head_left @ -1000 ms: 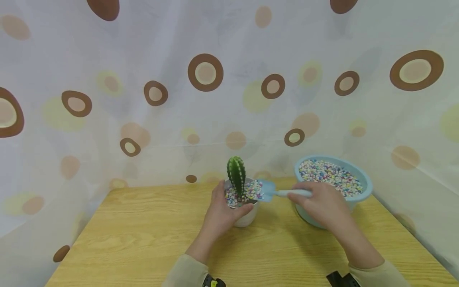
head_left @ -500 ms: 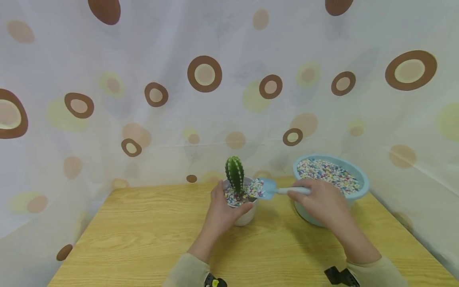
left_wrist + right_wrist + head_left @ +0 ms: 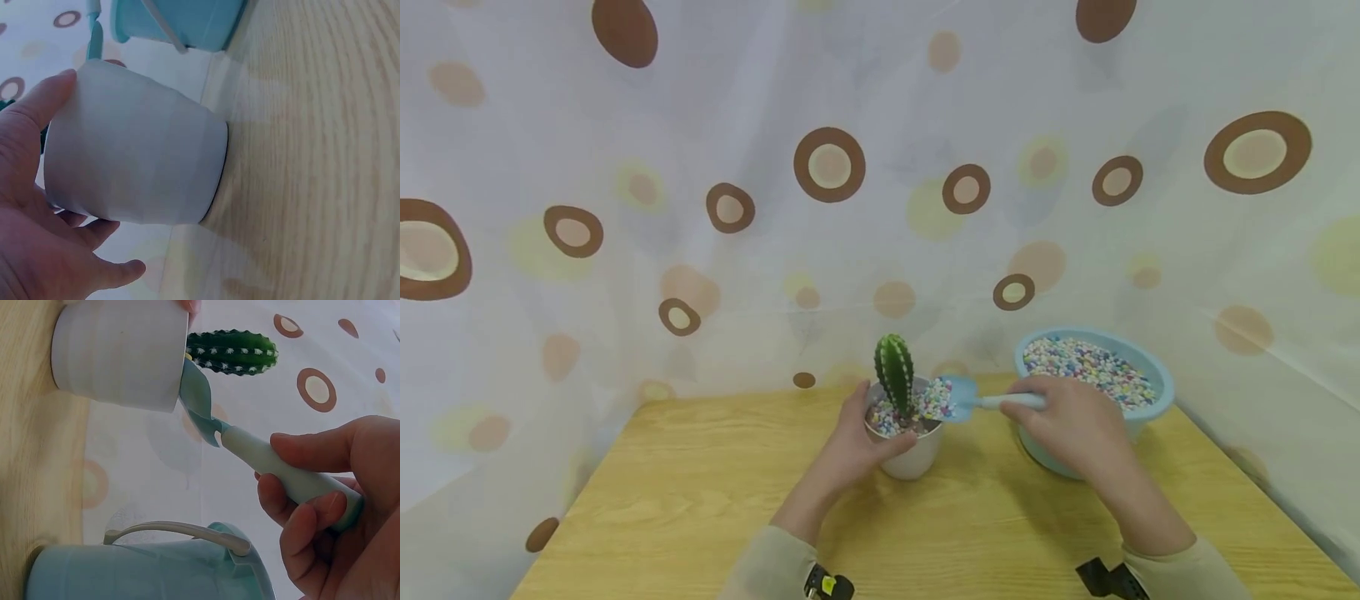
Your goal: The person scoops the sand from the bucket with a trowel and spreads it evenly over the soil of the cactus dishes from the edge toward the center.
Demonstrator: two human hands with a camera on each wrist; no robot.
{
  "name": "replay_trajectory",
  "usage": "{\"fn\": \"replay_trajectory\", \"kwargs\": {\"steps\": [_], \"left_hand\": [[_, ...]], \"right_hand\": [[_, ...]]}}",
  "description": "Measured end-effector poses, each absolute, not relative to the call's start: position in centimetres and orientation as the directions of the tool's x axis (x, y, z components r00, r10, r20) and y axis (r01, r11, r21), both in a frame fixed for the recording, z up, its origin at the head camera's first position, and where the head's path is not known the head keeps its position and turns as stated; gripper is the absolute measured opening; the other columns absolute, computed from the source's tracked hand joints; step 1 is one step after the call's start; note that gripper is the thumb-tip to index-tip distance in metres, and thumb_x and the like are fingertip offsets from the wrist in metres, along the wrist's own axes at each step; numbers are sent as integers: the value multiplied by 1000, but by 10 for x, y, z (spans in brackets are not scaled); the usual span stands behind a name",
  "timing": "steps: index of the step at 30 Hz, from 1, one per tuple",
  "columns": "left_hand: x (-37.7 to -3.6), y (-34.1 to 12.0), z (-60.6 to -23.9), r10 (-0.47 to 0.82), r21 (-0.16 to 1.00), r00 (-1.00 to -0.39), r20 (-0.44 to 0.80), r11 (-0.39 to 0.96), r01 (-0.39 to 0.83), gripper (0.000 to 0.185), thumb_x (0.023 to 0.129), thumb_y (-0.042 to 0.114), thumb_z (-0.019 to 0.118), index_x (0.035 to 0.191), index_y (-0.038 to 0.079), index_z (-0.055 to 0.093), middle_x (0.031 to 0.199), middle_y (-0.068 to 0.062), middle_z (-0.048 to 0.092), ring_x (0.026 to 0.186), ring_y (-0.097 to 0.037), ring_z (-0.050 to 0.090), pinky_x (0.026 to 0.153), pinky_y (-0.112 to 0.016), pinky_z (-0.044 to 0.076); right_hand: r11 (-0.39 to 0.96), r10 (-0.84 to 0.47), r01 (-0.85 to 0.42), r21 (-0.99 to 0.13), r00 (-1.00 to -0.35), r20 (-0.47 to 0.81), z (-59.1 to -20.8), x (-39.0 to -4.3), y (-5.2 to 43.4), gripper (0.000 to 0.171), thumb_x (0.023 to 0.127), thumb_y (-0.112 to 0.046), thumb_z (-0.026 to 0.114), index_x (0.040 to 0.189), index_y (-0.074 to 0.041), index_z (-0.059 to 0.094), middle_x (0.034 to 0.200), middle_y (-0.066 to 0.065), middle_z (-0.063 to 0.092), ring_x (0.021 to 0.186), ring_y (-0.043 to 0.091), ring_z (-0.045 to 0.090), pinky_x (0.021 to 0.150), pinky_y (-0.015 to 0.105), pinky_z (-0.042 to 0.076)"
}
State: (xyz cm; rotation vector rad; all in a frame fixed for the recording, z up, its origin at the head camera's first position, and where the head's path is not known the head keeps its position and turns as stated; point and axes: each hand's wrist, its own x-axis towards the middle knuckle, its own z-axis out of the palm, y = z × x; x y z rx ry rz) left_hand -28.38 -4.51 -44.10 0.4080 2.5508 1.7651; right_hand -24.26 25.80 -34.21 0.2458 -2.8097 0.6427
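A green cactus (image 3: 893, 377) stands in a small white flower pot (image 3: 913, 457), with multicoloured pebbles around its base. My left hand (image 3: 850, 446) grips the pot from its left side, the thumb near the rim in the left wrist view. A light-blue toy shovel (image 3: 964, 398) is held in my right hand (image 3: 1078, 427), fingers and thumb curled around the pale handle (image 3: 284, 469). Its blade carries pebbles and reaches over the pot's right rim, beside the cactus. In the right wrist view, the blade's edge meets the pot's rim.
Right of the pot, close to my right hand, a light-blue bucket (image 3: 1036, 450) holds many coloured pebbles (image 3: 1093, 367). Its handle (image 3: 181, 531) hangs down at the side. Behind the wooden table (image 3: 700, 492) hangs a spotted cloth (image 3: 760, 275).
My left hand's thumb and wrist have shifted slightly left and down, baring more of the pot's front. The shovel keeps its place over the rim. The whole head view has tilted slightly.
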Motion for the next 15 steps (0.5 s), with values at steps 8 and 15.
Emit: {"fn": "replay_trajectory", "kwargs": {"steps": [8,15], "left_hand": [[-278,-37,-448,148,913,-973,179,344,220,121,91,43,92,174,0,16,175,-27,22,160,-46,31,128,-64,28],[-272,-26,-449,60,896,-975,216,384,222,121,89,46,93,173,-2,20,172,-28,28,154,-50,39,125,-66,33]], "right_hand": [[893,-107,-224,-391,-949,297,-343,-240,259,29,100,-44,81,112,-18,85,94,2,79,70,21,59,56,40,46],[894,-102,-221,-389,-947,306,-343,-240,259,28,100,-43,81,113,-18,85,95,2,80,70,21,60,56,40,46]]}}
